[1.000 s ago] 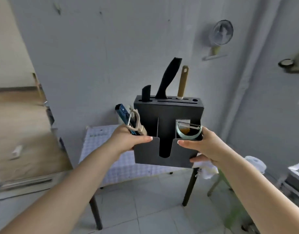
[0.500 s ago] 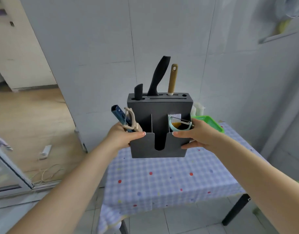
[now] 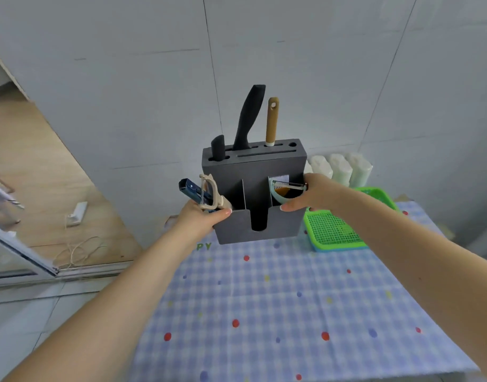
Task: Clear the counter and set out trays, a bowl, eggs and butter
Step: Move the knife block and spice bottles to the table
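Two hands grip knife block (image 3: 257,197) | green tray (image 3: 334,230) beside | table (image 3: 264,312) below

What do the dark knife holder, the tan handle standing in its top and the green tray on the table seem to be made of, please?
Knife holder: probably moulded plastic, matt dark grey, with thin even walls and no shine; coated metal is possible.
Tan handle: looks like wood or bamboo, warm brown, with a hanging hole; tinted plastic cannot be ruled out.
Green tray: plastic, bright green, with a fine moulded mesh base.
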